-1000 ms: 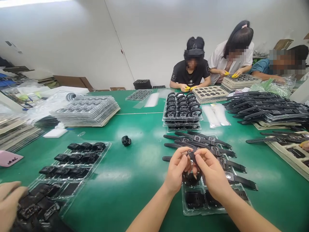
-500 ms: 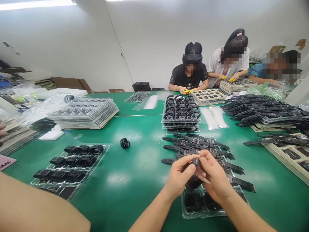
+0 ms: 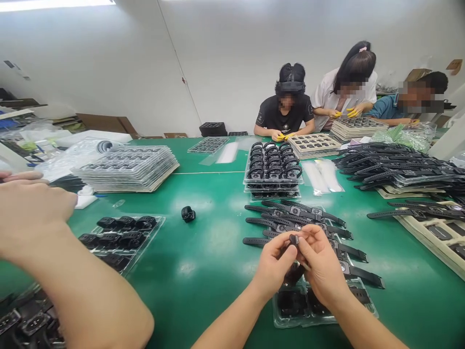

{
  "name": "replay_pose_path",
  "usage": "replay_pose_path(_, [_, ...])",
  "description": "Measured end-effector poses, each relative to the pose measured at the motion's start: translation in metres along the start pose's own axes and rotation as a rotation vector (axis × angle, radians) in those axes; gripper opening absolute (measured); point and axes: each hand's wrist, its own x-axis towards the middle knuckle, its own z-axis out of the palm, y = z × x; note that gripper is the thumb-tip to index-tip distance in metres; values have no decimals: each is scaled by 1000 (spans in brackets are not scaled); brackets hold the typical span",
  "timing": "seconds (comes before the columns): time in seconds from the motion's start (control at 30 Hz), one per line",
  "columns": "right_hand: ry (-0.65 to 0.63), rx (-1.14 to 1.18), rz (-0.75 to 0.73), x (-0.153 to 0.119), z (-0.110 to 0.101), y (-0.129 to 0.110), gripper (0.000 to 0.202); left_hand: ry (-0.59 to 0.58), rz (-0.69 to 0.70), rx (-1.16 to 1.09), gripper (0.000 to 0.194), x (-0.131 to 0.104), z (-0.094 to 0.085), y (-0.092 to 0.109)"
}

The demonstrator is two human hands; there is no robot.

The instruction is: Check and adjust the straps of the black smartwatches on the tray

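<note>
My left hand (image 3: 273,264) and my right hand (image 3: 322,264) meet over a clear plastic tray (image 3: 301,324). Between them is a black smartwatch (image 3: 294,239); both hands pinch its strap ends, and the dark case hangs partly hidden below my fingers. Under and beyond my hands lie several smartwatches (image 3: 278,213) with their straps stretched out flat across the tray. Black items in the tray's near compartments are partly covered by my right forearm.
Another person's arm (image 3: 94,291) reaches in from the left, across a tray of looped watches (image 3: 125,240). One looped watch (image 3: 188,214) lies alone on the green table (image 3: 210,252). Stacked trays (image 3: 127,169) stand behind. Several co-workers sit across the table.
My hands have stayed in place, with the strap end between them turned slightly. The other person's arm has swung up and forward at the left, uncovering watches at the lower left.
</note>
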Motion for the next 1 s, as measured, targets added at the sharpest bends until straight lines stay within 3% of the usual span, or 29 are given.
replay_pose_path(0.1, [-61,-69,-21,-2,-5,2,36,-42,-27,-37,53,0,-3,1])
replay_pose_path(0.2, [-220,-199,-51,-1,-14,-4,30,-144,-60,-17,55,2,-8,10])
replay_pose_path(0.37, [-456,-606,-202,5,-27,-39,17,-312,7,164,49,2,-15,30])
replay_pose_path(0.5, [-515,-781,-149,1,-23,-64,13,-400,-124,120,49,0,-10,28])
replay_pose_path(0.63, [-372,-706,-90,-1,-14,-67,24,-402,-354,-161,54,-3,-1,13])
replay_pose_path(0.8, [-64,-457,-171,12,-3,-62,38,-373,-406,-357,51,-5,5,-8])
replay_pose_path(1.0, [-85,-325,-125,17,2,-58,42,-358,-356,-465,45,-5,2,-16])
